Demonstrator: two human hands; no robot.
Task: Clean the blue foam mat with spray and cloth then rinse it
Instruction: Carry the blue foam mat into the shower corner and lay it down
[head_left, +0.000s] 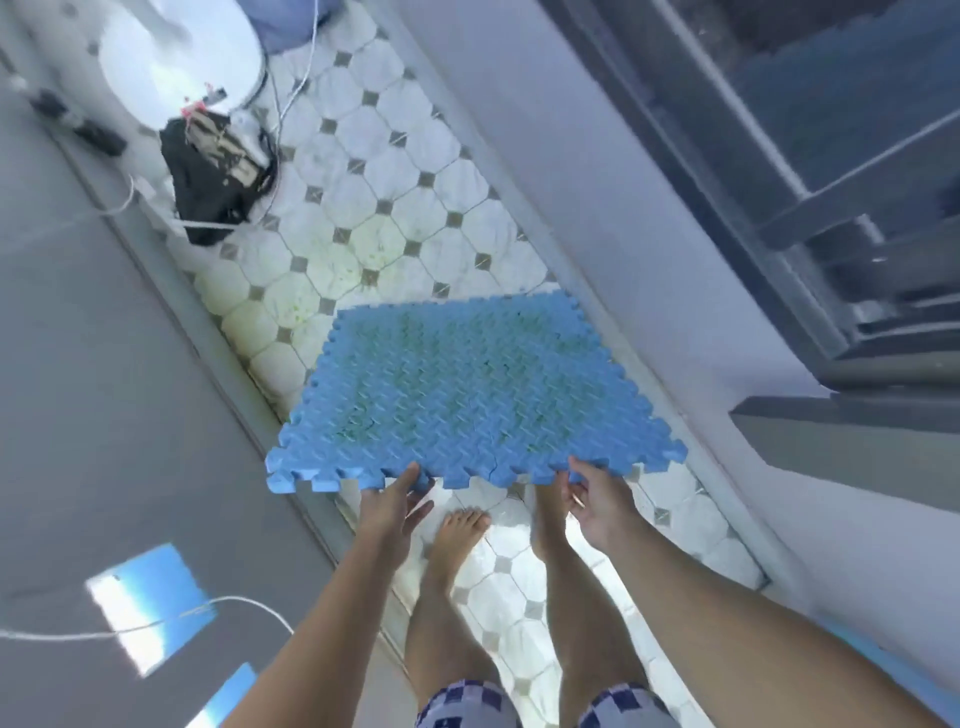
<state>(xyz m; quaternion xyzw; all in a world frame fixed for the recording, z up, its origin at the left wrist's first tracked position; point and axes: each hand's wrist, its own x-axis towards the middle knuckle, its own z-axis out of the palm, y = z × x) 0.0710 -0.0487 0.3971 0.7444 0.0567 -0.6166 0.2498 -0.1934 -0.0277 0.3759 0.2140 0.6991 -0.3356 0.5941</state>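
Note:
The blue foam mat (467, 395) has jigsaw edges, a ridged surface and greenish stains across its middle. It is held roughly flat above the tiled floor. My left hand (392, 506) grips its near edge left of centre. My right hand (597, 499) grips the same edge further right. No spray bottle or cloth shows in the head view.
The white octagon-tiled floor (363, 171) runs as a narrow strip between a grey surface (78, 364) on the left and a white wall (649, 234) on the right. A black bag (213, 182) and white cables (291, 98) lie at the far end. My bare feet (457, 540) stand below the mat.

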